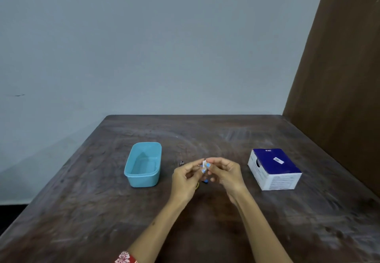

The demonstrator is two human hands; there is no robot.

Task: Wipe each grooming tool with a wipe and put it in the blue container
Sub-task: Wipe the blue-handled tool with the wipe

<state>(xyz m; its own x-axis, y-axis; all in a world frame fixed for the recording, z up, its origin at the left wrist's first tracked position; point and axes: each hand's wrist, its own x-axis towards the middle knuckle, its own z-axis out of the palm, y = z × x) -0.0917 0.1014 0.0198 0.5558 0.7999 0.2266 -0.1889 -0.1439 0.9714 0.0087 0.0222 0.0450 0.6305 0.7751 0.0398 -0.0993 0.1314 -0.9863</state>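
Observation:
Both hands meet above the middle of the dark wooden table [102, 211]. My left hand [186, 177] and my right hand [226, 173] pinch a small white wipe packet [204, 163] between their fingertips. The light blue container [144, 165] stands to the left of my hands, with nothing visible inside. A small dark grooming tool [181, 163] lies on the table just beyond my left hand. Under the hands lie another small dark blue item [205, 181] and a yellowish item [197, 185], both mostly hidden.
A blue and white cardboard box [274, 169] sits on the table to the right of my hands. A brown wooden panel [339, 77] rises along the table's right side. A grey wall stands behind the table's far edge.

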